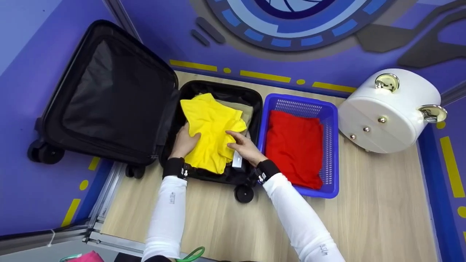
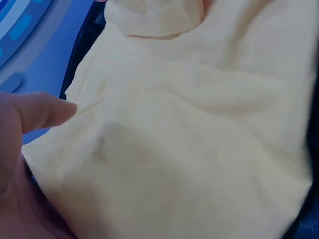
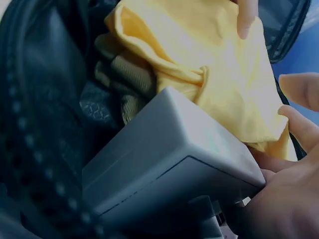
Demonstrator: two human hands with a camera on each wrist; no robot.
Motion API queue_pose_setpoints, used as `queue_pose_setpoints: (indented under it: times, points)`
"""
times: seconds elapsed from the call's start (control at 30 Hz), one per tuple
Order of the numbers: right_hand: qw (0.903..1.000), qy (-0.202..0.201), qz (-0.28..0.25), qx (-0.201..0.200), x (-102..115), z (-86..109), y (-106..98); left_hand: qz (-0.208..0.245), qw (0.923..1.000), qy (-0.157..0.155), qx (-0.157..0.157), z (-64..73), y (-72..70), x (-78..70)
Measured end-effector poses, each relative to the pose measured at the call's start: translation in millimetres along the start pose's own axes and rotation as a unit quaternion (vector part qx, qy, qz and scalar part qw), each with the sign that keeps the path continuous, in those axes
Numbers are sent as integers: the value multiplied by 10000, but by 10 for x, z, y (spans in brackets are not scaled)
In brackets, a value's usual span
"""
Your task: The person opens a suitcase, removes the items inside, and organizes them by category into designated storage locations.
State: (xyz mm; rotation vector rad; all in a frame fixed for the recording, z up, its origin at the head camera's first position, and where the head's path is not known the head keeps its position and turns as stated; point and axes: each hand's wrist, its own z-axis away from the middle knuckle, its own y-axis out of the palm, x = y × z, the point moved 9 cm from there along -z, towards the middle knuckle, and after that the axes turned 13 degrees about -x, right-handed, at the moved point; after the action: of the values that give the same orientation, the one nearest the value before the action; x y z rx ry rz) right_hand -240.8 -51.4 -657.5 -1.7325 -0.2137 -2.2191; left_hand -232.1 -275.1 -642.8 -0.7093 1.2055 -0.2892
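A yellow T-shirt [image 1: 211, 127], loosely folded, lies over the bottom half of an open black suitcase [image 1: 233, 87]. My left hand [image 1: 185, 142] holds its left edge, the thumb on the cloth side and the other fingers mostly hidden. On the right edge of the shirt, my right hand [image 1: 249, 149] grips the fabric, with some fingers tucked under it in the right wrist view. Beside that hand a white box [image 3: 164, 139] stands in the suitcase. A khaki garment [image 1: 240, 108] shows from beneath the shirt.
The suitcase lid [image 1: 116, 98] leans open on the left. At the right stands a blue plastic basket [image 1: 333, 160] holding a folded red garment [image 1: 295, 149]. Farther right is a white round container [image 1: 386, 109] with gold handles. A suitcase wheel [image 1: 244, 193] juts toward the front.
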Motion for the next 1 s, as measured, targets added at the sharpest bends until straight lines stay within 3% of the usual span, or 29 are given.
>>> queue_pose_setpoints:
  times: [0.2,0.43,0.63,0.73,0.87,1.0]
  points:
    - [9982,-77,575,-181,51,33,2,63,9994,342,55,39,8,-80]
    - [9971,-428,-17,-637,358,61,-66,484,9931,1025,-315,102,-225,-371]
    - [9847,-791,-1024,-1166,662,168,-294,1005,9844,1402,-335,208,-365,-794]
    - [9760,-1054,-1206,-1477,801,265,-466,1362,9771,1613,-273,274,-374,-1035]
    - [9653,-1277,-1353,-1834,934,417,-722,1758,9630,2035,-164,367,-316,-1356]
    - [9540,-1342,-1510,-2215,1026,576,-1042,2026,9508,2342,8,452,-161,-1649]
